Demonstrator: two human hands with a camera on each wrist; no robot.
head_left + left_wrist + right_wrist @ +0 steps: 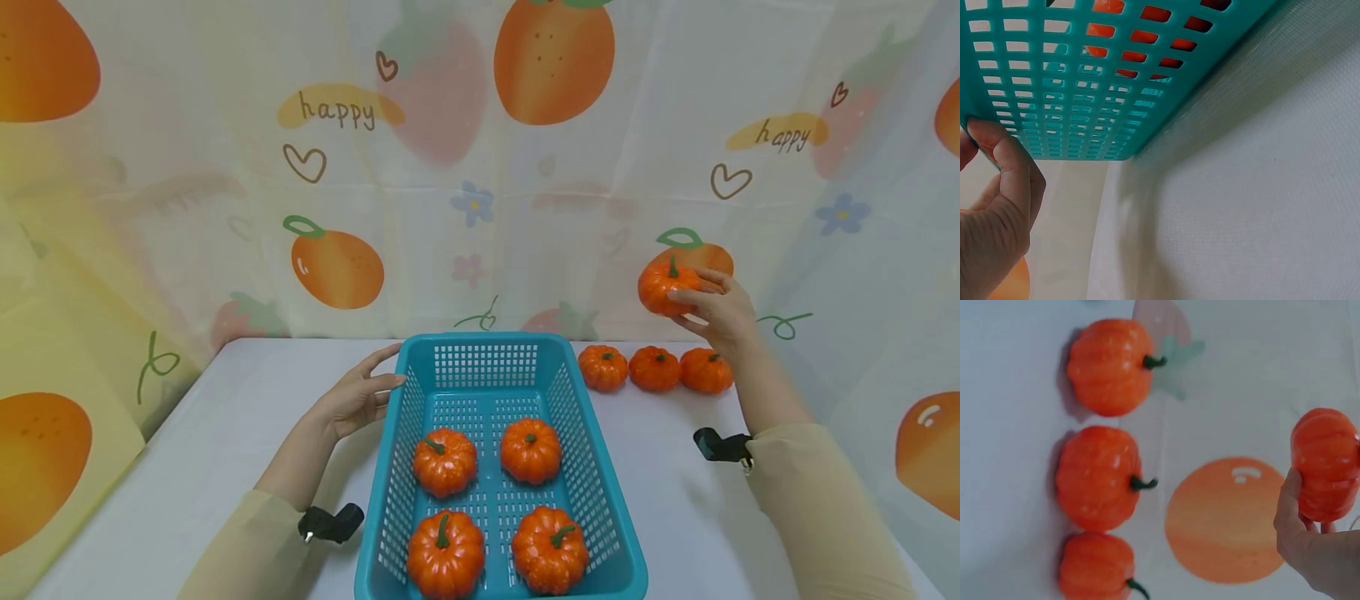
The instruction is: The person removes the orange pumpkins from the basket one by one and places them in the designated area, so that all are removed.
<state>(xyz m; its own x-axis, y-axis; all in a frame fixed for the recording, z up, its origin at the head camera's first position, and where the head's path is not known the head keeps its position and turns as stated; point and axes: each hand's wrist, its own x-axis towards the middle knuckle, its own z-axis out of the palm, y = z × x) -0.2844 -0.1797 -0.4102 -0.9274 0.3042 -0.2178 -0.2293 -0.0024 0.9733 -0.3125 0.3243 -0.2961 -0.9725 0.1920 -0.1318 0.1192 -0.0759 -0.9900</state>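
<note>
In the head view my right hand (722, 312) holds a small orange pumpkin (666, 287) with a green stem, lifted above the table at the right. The right wrist view shows that pumpkin (1325, 464) between the thumb and fingers of the hand (1329, 556). My left hand (352, 400) grips the far left rim of a teal plastic basket (633, 554). From the left wrist, the fingers of that hand (1004, 194) are bent at the basket's edge (1129, 147). Several pumpkins, such as one at the front left (446, 554), sit apart inside the basket.
Three more pumpkins stand in a row right of the basket at the table's back: one near the rim (602, 368), a middle one (655, 369) and an outer one (706, 371). A fruit-printed curtain (450, 208) hangs behind the white table (247, 400).
</note>
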